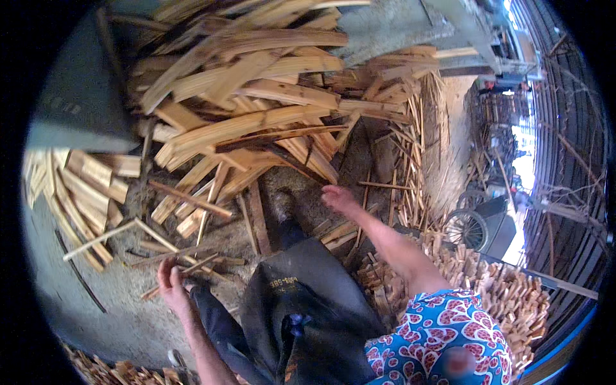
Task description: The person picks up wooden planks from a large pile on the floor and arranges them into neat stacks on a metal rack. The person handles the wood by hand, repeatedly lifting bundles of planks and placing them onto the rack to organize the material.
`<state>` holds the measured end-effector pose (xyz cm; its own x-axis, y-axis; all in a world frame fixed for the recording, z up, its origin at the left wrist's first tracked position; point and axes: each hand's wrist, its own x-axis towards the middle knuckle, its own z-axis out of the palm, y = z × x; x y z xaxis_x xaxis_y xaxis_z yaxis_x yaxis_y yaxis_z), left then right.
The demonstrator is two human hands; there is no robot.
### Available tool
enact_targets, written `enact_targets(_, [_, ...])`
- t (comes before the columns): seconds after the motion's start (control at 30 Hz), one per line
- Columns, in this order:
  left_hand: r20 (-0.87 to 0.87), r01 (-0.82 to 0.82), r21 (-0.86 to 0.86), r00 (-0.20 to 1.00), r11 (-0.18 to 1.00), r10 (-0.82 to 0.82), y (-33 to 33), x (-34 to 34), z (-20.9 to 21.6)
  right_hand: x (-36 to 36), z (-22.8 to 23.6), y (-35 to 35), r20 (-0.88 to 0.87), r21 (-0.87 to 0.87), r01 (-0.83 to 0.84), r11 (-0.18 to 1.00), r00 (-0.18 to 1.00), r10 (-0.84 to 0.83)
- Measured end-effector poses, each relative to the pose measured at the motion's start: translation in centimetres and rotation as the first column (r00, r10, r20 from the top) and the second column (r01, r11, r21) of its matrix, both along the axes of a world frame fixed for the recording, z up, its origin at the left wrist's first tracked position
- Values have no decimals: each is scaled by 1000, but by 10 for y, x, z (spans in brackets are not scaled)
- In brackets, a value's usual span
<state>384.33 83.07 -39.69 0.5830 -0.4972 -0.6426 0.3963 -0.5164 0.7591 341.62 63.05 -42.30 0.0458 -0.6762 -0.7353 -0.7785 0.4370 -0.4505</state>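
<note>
My left hand [172,286] hangs over thin wood strips at the lower left, its fingers apart and nothing in it. Farther right, my right hand [340,200] reaches toward the pile with its fingers stretched out. Its fingertips are close to the end of a dark-edged plank [300,165]; whether they touch is unclear. A large heap of curved, rough-sawn planks [250,125] lies ahead, crossing at many angles. Below my left hand's reach, two thin strips [157,234] meet at an angle on the ground.
Short wood pieces [475,282] are stacked at the right, and more boards [83,192] lie at the left beside a grey-green metal panel [80,109]. A cart with a spoked wheel [465,230] stands to the right. A dark apron [301,289] covers my legs.
</note>
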Motion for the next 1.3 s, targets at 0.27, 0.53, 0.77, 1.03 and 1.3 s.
enact_targets(0.27, [-567,138,-47,812,989,-140,-146,-208,-70,-105,-119,-105,-8,-290,105,951,994,-112])
enact_targets(0.53, [-815,73,30,579,997,-18,-211,-322,-156,-104,-173,-169,106,139,-101,985,991,87])
enact_targets(0.77, [-742,108,-88,655,990,-138,-187,-341,-190,-91,-140,-161,299,208,-130,969,952,63])
enact_targets(1.03, [-706,100,189,705,977,65,-154,-315,-146,-72,-133,-100,460,374,-116,920,885,-76])
enact_targets(1.3, [-638,74,143,769,987,35,-161,-322,-149,-60,-144,-79,399,315,110,943,886,-237])
